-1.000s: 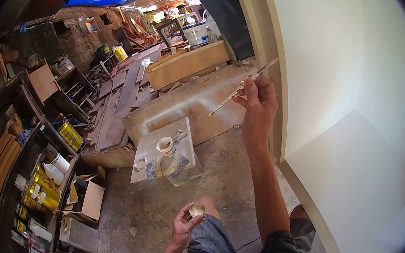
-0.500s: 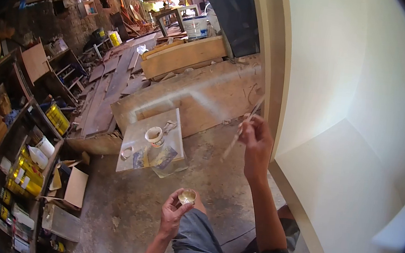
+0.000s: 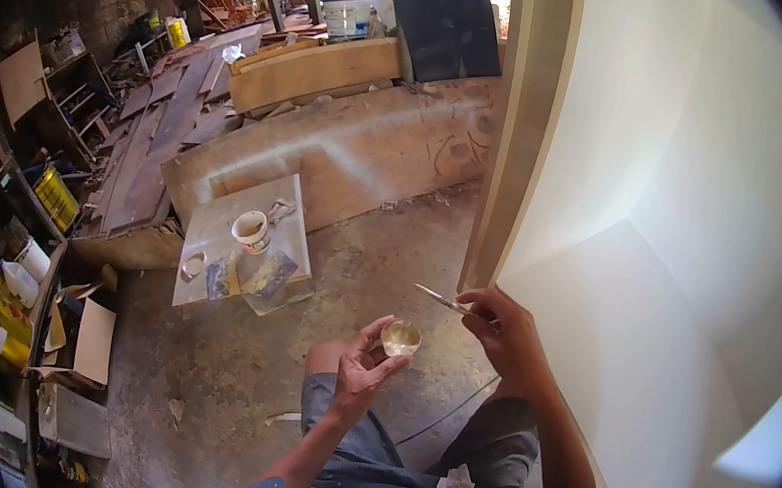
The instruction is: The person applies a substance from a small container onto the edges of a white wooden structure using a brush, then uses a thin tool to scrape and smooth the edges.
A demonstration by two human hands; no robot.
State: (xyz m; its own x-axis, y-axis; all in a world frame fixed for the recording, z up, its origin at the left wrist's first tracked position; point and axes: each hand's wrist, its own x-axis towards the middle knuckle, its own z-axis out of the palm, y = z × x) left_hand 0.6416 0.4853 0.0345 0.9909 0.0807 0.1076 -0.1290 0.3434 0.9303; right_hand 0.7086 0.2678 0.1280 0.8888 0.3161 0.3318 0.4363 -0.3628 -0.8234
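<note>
My left hand (image 3: 360, 375) has its fingers and thumb wrapped round a small round cup (image 3: 401, 340), tilted so that the pale, cream-coloured inside shows. Just up and to the right, my right hand (image 3: 507, 342) pinches a thin paintbrush (image 3: 443, 299). The brush lies nearly level and points left, its far end above the cup and apart from it. Beside my right arm stands a large white cabinet-like piece (image 3: 580, 362) with a cream edge (image 3: 518, 143).
A low board (image 3: 300, 234) on the floor carries a tub (image 3: 251, 230), a tape-like ring (image 3: 194, 265) and sandpaper-like sheets. Yellow cans (image 3: 2, 335) crowd a shelf at left. A long wooden panel (image 3: 353, 158) lies beyond the board. A dark cord (image 3: 449, 414) crosses the floor.
My right hand has come down, bringing the brush near the cup. My left hand with the cup has moved up and right in view. The view itself has shifted.
</note>
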